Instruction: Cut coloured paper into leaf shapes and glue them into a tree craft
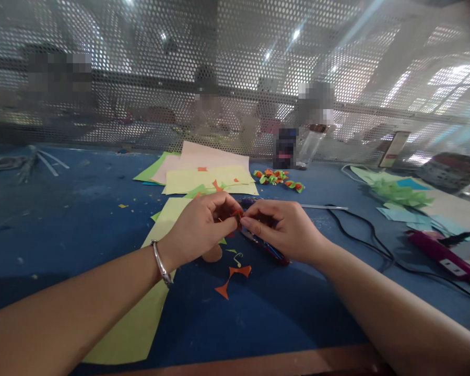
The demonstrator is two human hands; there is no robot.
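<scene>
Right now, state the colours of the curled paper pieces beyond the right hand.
The curled pieces are orange and green; head view shows this.

Got the left hand and right hand right beside each other over the middle of the desk, with a bit of paper between the fingertips. Got scraps in front of them and a sheet under the left arm. Behind the hands, see a paper stack, then folded bits just right of it. Further back, spot a bottle in front of a panel. Far right, find a power strip, with more papers behind and a cable between it and the right hand.
</scene>
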